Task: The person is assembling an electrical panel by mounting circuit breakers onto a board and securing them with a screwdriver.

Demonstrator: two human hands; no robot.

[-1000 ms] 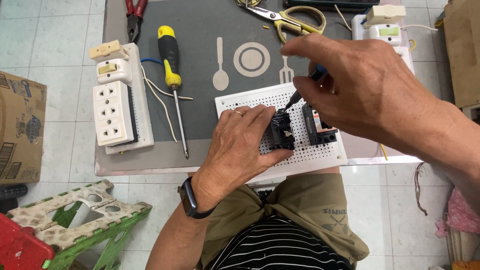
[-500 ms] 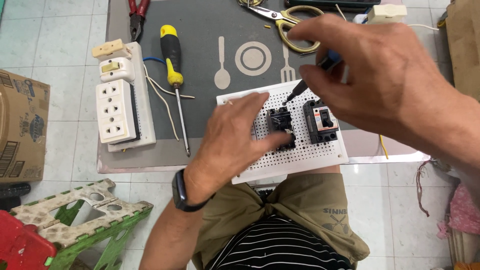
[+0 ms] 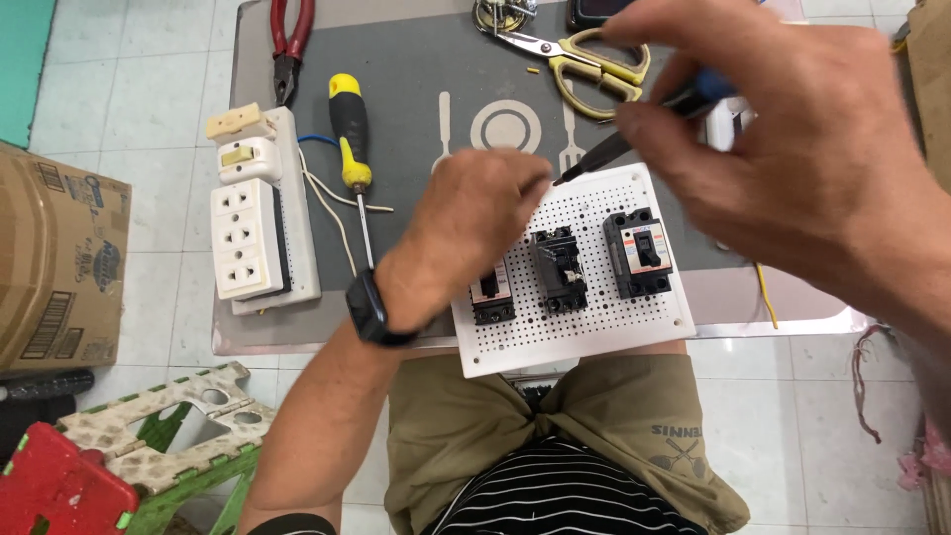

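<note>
Small counter (image 3: 297, 332) over pale floor tiles (image 3: 119, 89), topped with grey placemat (image 3: 416, 109). On it: socket strip (image 3: 260, 213), yellow screwdriver (image 3: 350, 129), red pliers (image 3: 290, 45), scissors (image 3: 584, 54), white perforated board (image 3: 584, 327).

Bright, even daylight fills the scene; shadows are soft and short, pooling just under the left hand (image 3: 466, 233) on the perforated board (image 3: 575, 327). The right hand (image 3: 792, 149), close to the lens, is blurred and looms large. The floor tiles (image 3: 129, 109) look pale and slightly washed out. The counter (image 3: 416, 109) edge gives a faint sheen at lower right. Lines bow slightly toward the corners.
</note>
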